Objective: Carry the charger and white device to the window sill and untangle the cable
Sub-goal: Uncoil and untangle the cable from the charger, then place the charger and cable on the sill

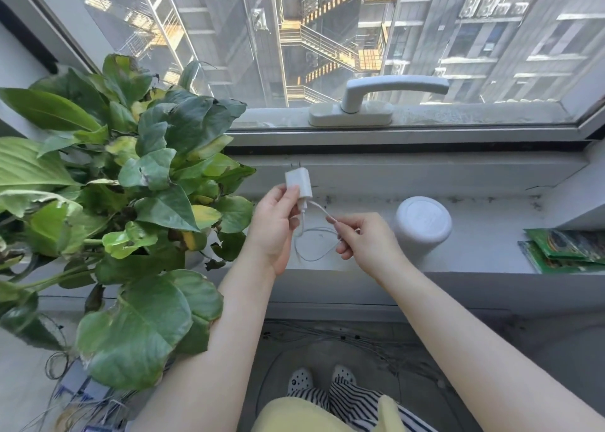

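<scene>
My left hand [275, 225] is clamped on the white charger [298, 186], prongs pointing far, above the window sill [484, 251]; my right hand [363, 238] pinches its cable [316, 232], which loops between them; the white device [423, 223] stands on the sill just right of my hands; a leafy plant [131, 186] crowds the left.

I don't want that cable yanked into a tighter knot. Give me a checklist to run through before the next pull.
1. Charger held firm in left hand: ok.
2. Cable end pinched by right hand: ok.
3. Cable free of loops: not ok, it curls between the hands.
4. White device set on window sill: ok.
5. Cable clear of plant leaves: ok.
6. Knot inside the loop: cannot tell.
</scene>
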`<state>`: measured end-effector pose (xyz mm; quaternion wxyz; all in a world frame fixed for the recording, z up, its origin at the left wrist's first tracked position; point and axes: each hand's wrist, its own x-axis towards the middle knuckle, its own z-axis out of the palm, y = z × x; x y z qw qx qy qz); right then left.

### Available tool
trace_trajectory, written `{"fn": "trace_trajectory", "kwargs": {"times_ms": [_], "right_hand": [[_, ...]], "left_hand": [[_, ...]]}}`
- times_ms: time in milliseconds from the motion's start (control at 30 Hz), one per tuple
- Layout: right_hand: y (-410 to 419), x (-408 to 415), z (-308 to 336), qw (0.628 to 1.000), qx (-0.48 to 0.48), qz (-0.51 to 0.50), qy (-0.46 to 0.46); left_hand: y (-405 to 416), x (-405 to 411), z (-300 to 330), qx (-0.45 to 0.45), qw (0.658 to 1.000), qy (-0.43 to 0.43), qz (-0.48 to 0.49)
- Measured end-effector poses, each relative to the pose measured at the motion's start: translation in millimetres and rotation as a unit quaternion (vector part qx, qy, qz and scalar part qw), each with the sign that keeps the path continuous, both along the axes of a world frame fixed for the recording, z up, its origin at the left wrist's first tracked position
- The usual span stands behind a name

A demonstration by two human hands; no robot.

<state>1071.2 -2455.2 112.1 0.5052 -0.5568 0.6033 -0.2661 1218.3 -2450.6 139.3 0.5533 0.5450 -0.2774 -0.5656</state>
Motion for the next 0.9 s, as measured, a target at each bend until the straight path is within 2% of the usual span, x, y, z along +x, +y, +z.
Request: {"fn": "trace_trajectory", "kwargs": {"times_ms": [67, 133, 300, 367, 533, 667, 900], "right_hand": [[3, 0, -7, 0.999, -0.021, -0.024, 0.001], [6, 1, -14, 0.998, -0.041, -0.052, -0.006], [12, 7, -27, 0.991, -0.092, -0.092, 0.018], [13, 10, -32, 0.990, -0.103, -0.093, 0.038], [7, 15, -40, 0.982, -0.144, -0.085, 0.087], [5, 15, -42, 0.976, -0.168, -0.071, 0.117], [6, 13, -41, 0.976, -0.169, -0.052, 0.128]], "left_hand": [[2, 1, -13, 0.053, 0.996, -0.071, -0.008], [6, 0, -23, 0.090, 0.991, -0.099, -0.011], [7, -2, -32, 0.112, 0.985, -0.130, 0.014], [5, -4, -36, 0.118, 0.977, -0.176, 0.022], [3, -11, -47, 0.113, 0.941, -0.320, 0.015], [-2, -16, -53, 0.108, 0.888, -0.445, 0.034], [-1, -19, -56, 0.108, 0.866, -0.484, 0.056]]}}
